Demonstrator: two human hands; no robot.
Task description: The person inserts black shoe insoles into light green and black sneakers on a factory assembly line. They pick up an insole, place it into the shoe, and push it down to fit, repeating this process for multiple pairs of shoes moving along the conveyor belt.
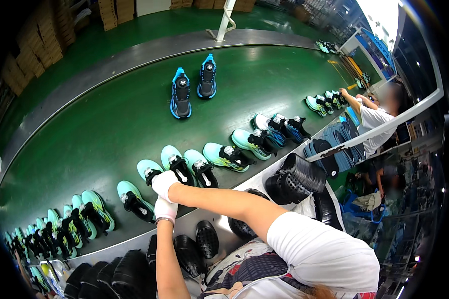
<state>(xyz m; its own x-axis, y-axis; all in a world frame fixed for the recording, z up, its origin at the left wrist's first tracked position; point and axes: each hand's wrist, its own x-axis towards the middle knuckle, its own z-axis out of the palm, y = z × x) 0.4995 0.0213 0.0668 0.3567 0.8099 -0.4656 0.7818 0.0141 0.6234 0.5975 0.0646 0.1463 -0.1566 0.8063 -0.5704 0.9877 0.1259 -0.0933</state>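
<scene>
Nearest, the gloved left hand [165, 209] rests at the conveyor belt's [110, 124] edge (grip state unclear), while just beyond it the gloved right hand [163, 183] closes on a turquoise sneaker [151, 172], its long axis pointing away up-left, other sneakers [190, 167] lined alongside.

Bright, even overhead light falls on the green conveyor belt [110, 124], which throws back a soft sheen around the pair of blue shoes [193, 85] — shadows under them are short and faint. Above and to the right of the belt a window [384, 15] is blown out to white. Straight edges bow strongly toward the black, vignetted rim — far details right of the belt go soft and dim.
</scene>
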